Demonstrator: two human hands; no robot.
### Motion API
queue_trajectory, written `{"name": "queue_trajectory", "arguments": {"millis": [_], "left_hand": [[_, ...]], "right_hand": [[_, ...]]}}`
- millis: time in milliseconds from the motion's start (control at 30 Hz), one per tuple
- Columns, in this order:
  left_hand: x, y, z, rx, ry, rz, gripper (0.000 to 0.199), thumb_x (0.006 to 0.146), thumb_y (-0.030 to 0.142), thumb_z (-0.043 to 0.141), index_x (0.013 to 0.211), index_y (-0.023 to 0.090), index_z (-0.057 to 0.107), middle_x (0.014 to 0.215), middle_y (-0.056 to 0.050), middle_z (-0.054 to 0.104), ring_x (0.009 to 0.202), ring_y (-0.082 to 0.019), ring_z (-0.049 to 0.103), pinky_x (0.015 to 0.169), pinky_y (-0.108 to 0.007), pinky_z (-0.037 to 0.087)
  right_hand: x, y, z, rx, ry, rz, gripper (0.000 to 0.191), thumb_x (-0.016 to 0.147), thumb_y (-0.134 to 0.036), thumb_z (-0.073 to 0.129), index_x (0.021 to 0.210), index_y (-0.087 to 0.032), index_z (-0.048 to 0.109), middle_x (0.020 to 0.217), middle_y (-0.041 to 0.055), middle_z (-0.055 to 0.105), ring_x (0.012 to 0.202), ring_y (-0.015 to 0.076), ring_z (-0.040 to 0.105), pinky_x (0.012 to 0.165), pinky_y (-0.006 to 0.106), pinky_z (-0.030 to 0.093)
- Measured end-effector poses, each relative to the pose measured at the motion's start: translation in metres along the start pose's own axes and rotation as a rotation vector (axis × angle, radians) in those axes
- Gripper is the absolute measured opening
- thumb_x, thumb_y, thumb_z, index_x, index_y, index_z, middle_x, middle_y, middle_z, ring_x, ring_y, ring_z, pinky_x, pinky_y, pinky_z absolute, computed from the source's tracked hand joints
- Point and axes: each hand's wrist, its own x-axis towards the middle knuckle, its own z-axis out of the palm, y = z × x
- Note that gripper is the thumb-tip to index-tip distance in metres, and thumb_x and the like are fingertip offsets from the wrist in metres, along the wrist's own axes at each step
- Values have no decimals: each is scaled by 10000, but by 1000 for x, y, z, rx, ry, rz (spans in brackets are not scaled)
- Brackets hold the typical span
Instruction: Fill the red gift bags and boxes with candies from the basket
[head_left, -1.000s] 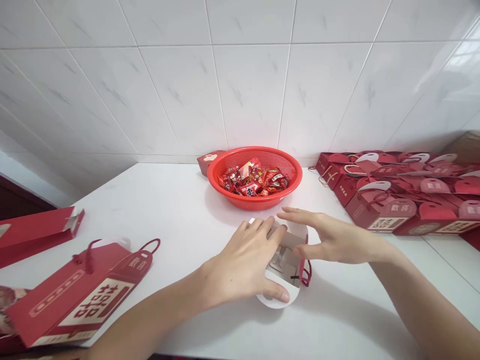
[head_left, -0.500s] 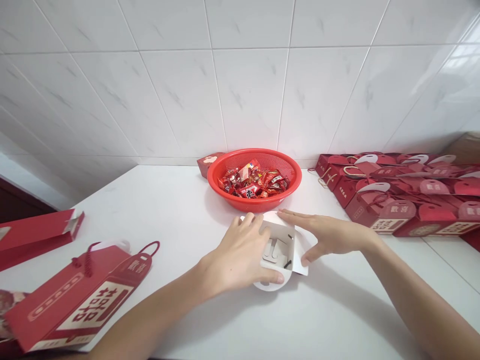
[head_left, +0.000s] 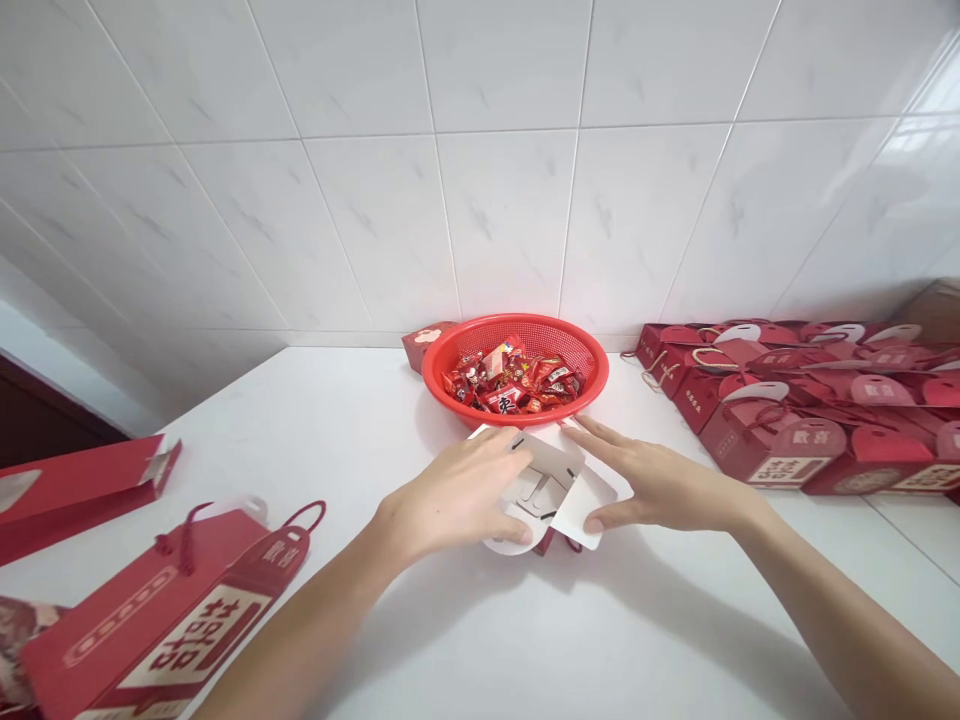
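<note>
White-lined box (head_left: 547,470) is btwn the two sets of fingers, mouth up on the white counter (head_left: 525,640), w/ a bit of red outer face & red cord peeking out below the thumbs. L hand (head_left: 457,490): thumb well apart from the fingers, thumb on the rounded near flap (head_left: 506,547), fingers over the far L edge; can't tell if they grip the wall or just press. R hand (head_left: 652,480): thumb & fingers spread, not pinched on anything, lying along the R side flap (head_left: 589,500), thumb at its near corner, fingertips toward the far edge.

Done, AFAICT: box popped into shape, walls up, side & end flaps folded out. Btwn the fingers the inside shows bare white card & what look like interlocked base tabs; short dark bits on the walls, poss. cord ends, too small to be sure. Not done yet: flaps aren't folded over the top & no sweets in it; I'd call it early days for this box.

Just beyond the fingertips: red basket (head_left: 574,350) w/ wrapped sweets (head_left: 510,385), apparently untouched by either hand; small red box (head_left: 420,345) behind its L side. Well R of the R fingers: rows of red boxes (head_left: 806,435), mostly folded up, tops appearing shut. Well L of the L fingers: red handled box (head_left: 165,610) on its side & red carton (head_left: 75,485) past it.
</note>
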Motion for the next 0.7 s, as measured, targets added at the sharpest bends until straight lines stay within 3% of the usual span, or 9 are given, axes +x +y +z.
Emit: {"name": "queue_trajectory", "arguments": {"millis": [133,233,333,467,600,700], "left_hand": [[-4,1,-9,-48,-47,63,439,755,411,730,1166,279,647,1191,-41,624,1114,-275,586,880,-342,462],[-4,-4,-14,-73,5,97,361,832,429,679,1165,291,666,1215,-26,646,1127,-262,602,933,-353,463],[8,-15,-19,-75,114,70,297,903,373,591,1164,267,683,1189,-29,675,1098,-238,622,943,-353,469],[51,-34,-22,-82,169,121,277,925,297,516,1111,226,707,1149,-43,701,1072,-223,635,936,-347,479],[112,-51,-21,7,43,218,246,907,273,504,1000,197,718,1082,-71,723,1052,-244,655,933,-361,482],[153,-60,-20,127,-45,138,252,889,348,545,988,180,704,1074,-122,712,1007,-301,668,834,-397,515]], "right_hand": [[-2,6,-11,65,159,-102,809,817,-607,685,1520,-320,407,1520,93,469,1337,351,511,1041,452,476],[8,13,-20,170,350,-93,521,873,-567,635,1319,-298,643,1308,93,660,1181,327,629,989,452,516],[33,21,-31,330,497,-83,415,886,-583,598,1095,-259,750,1134,93,733,1046,301,683,912,425,557],[84,34,-40,584,641,-60,450,816,-612,642,941,-191,740,963,105,751,913,280,699,835,411,573],[133,48,-35,842,791,43,391,706,-552,707,817,-178,684,858,97,735,843,267,696,852,436,561],[153,55,-30,917,792,88,315,686,-472,682,796,-177,667,844,89,722,791,242,687,846,431,553]]}}
